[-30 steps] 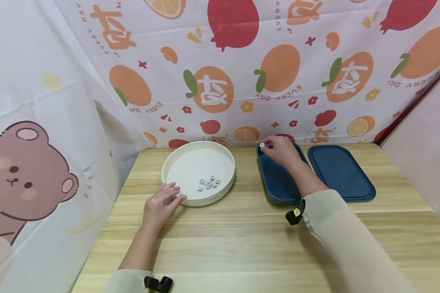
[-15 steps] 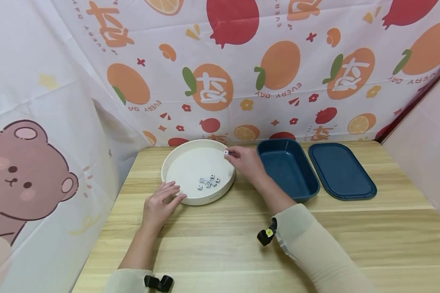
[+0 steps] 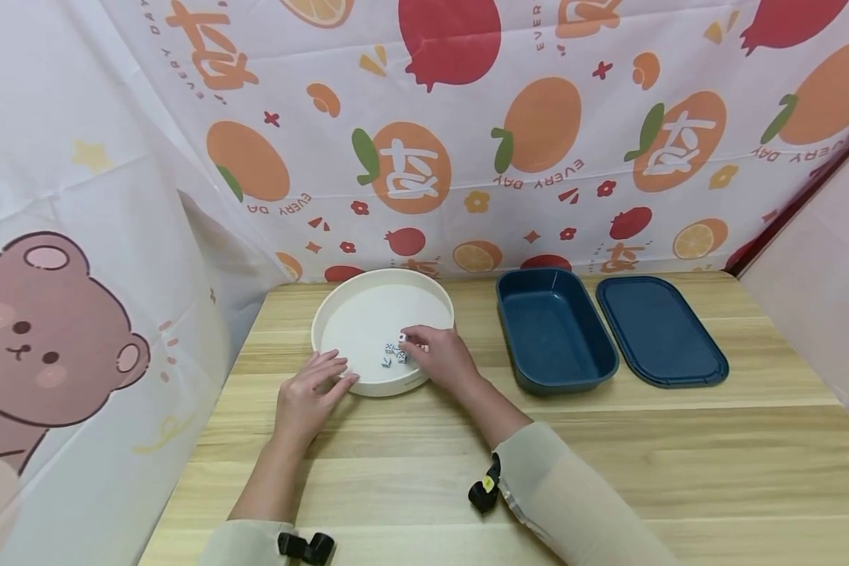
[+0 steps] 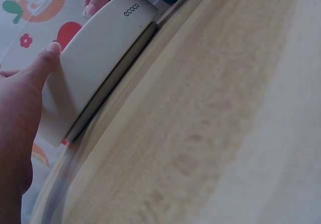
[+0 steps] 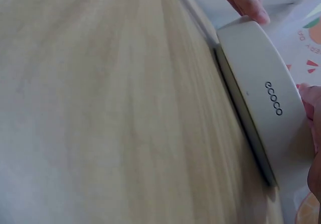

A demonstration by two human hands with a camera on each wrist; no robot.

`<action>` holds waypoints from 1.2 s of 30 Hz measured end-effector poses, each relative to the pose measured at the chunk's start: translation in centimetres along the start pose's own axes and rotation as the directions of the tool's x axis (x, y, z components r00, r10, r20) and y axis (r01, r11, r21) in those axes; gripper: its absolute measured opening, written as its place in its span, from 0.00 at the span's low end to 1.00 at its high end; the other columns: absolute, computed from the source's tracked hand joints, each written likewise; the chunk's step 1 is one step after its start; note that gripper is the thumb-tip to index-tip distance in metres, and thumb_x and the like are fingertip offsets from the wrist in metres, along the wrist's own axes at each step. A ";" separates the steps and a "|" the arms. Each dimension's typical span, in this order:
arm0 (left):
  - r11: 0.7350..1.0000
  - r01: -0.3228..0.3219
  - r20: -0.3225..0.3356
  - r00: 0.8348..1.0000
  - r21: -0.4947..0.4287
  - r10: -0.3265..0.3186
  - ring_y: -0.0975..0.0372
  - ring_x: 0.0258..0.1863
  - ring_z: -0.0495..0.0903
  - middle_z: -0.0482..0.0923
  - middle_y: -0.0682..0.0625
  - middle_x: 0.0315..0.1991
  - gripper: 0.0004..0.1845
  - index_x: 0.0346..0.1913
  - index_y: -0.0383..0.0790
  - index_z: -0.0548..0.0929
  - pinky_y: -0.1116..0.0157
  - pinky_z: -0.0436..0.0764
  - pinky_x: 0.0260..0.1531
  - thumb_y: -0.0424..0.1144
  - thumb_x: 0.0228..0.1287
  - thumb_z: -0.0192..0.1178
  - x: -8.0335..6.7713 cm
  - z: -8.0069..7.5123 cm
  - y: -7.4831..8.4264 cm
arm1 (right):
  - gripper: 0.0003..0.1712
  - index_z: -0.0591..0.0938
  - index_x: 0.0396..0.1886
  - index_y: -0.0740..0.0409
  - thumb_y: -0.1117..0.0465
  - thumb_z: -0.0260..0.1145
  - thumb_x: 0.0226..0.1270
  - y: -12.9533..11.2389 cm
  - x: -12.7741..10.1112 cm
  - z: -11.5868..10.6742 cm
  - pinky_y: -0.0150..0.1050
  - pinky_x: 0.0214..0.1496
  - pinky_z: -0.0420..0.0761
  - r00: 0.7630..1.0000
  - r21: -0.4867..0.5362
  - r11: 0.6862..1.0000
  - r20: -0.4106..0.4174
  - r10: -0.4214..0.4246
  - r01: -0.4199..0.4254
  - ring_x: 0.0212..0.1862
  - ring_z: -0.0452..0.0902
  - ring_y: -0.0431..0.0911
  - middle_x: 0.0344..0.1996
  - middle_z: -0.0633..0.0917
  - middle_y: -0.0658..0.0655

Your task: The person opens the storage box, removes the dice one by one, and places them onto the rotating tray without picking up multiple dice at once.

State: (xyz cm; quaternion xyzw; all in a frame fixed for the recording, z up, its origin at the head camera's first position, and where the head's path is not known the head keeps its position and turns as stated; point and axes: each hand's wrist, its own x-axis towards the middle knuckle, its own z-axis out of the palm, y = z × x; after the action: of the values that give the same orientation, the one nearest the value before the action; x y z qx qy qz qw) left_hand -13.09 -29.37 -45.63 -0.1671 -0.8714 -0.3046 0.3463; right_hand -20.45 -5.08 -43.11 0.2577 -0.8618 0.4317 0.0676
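A round white tray holds several small white dice in a loose cluster near its front. My right hand is over the tray's right side, pinching a white die between thumb and fingertips just above the cluster. Part of the cluster is hidden behind those fingers. At the tray's left front, my left hand rests on the rim with fingers loosely extended. The left wrist view shows its thumb at the rim of the tray wall, which bears the letters "ecoco".
Right of the tray stands a deep dark-blue box, with nothing visible inside. Its matching flat lid lies beside it on the wooden table. A fruit-print cloth hangs along the back edge.
My right hand has come left from the blue box's far end, carrying a die across the tray rim and down to the other dice. My left hand has stayed on the rim.
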 end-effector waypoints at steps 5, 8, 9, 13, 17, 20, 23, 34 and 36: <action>1.000 -0.016 -0.023 1.000 -0.007 0.016 0.49 0.47 0.86 0.89 0.42 0.38 0.12 0.35 0.33 0.90 0.52 0.77 0.64 0.32 0.44 0.78 0.0 0.1 0.0 | 0.16 0.87 0.51 0.51 0.53 0.70 0.66 -0.3 -0.1 0.5 0.42 0.63 0.81 0.998 -0.119 0.992 0.063 -0.027 0.034 0.50 0.84 0.43 0.44 0.90 0.49; 1.000 -0.010 -0.018 1.000 -0.001 0.010 0.49 0.47 0.86 0.89 0.43 0.38 0.09 0.35 0.34 0.90 0.54 0.77 0.65 0.32 0.48 0.76 0.0 0.1 -0.1 | 0.16 0.87 0.51 0.49 0.53 0.70 0.65 -0.4 -0.1 0.6 0.45 0.69 0.75 0.994 -0.167 0.984 0.099 -0.041 0.057 0.51 0.85 0.40 0.44 0.90 0.47; 1.000 -0.006 -0.015 1.000 0.003 0.006 0.50 0.47 0.86 0.89 0.43 0.38 0.09 0.35 0.34 0.90 0.54 0.77 0.65 0.32 0.50 0.75 0.0 0.1 0.0 | 0.16 0.87 0.51 0.50 0.53 0.71 0.65 -0.5 0.0 0.6 0.45 0.70 0.74 0.993 -0.168 0.984 0.109 -0.045 0.063 0.50 0.85 0.39 0.44 0.90 0.47; 1.000 0.008 0.003 1.000 0.017 -0.008 0.51 0.49 0.86 0.89 0.44 0.40 0.07 0.36 0.34 0.90 0.54 0.77 0.65 0.33 0.54 0.73 0.0 0.0 0.1 | 0.16 0.87 0.51 0.49 0.53 0.70 0.65 -0.7 0.1 0.4 0.45 0.69 0.73 0.988 -0.169 0.984 0.154 -0.031 0.057 0.49 0.85 0.37 0.43 0.90 0.47; 1.000 0.006 0.008 1.000 0.028 -0.006 0.51 0.49 0.86 0.89 0.44 0.40 0.07 0.36 0.35 0.90 0.52 0.78 0.64 0.33 0.54 0.73 0.1 0.0 0.1 | 0.16 0.86 0.53 0.46 0.51 0.68 0.67 -0.8 0.3 0.3 0.45 0.73 0.69 0.977 -0.193 0.981 0.215 0.019 0.023 0.51 0.84 0.37 0.45 0.89 0.46; 0.999 0.014 0.016 1.000 0.031 -0.015 0.51 0.49 0.86 0.89 0.44 0.40 0.07 0.36 0.35 0.90 0.53 0.77 0.65 0.33 0.54 0.72 0.1 0.0 0.2 | 0.17 0.86 0.55 0.44 0.51 0.67 0.69 -0.8 0.5 0.3 0.45 0.76 0.65 0.964 -0.211 0.977 0.259 0.058 -0.002 0.54 0.83 0.36 0.49 0.88 0.45; 0.999 0.021 0.022 1.000 0.029 -0.021 0.51 0.50 0.86 0.89 0.44 0.41 0.06 0.36 0.35 0.90 0.55 0.76 0.66 0.33 0.55 0.72 0.1 -0.1 0.2 | 0.16 0.85 0.55 0.44 0.51 0.66 0.69 -0.9 0.6 0.3 0.45 0.78 0.61 0.952 -0.215 0.976 0.294 0.088 -0.024 0.58 0.80 0.37 0.52 0.86 0.45; 0.999 0.038 0.025 0.999 0.023 -0.039 0.51 0.50 0.86 0.88 0.44 0.41 0.07 0.37 0.34 0.90 0.56 0.75 0.67 0.32 0.56 0.72 0.0 -0.1 0.1 | 0.16 0.85 0.55 0.43 0.50 0.63 0.72 -1.0 0.5 0.3 0.46 0.80 0.58 0.949 -0.250 0.968 0.305 0.083 -0.004 0.62 0.78 0.39 0.53 0.86 0.45; 0.999 0.043 0.027 0.999 0.022 -0.044 0.51 0.50 0.86 0.88 0.44 0.41 0.07 0.37 0.34 0.90 0.57 0.75 0.67 0.32 0.56 0.71 0.0 -0.1 0.2 | 0.16 0.85 0.55 0.43 0.50 0.63 0.72 -1.0 0.4 0.3 0.46 0.80 0.58 0.950 -0.253 0.968 0.302 0.078 0.001 0.62 0.78 0.39 0.53 0.86 0.45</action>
State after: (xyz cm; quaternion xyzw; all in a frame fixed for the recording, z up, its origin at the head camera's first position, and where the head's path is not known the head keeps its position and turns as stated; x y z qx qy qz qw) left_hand -12.98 -29.28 -45.50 -0.1484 -0.8827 -0.3004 0.3294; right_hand -20.28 -5.98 -42.48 0.2944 -0.9141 0.2753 -0.0450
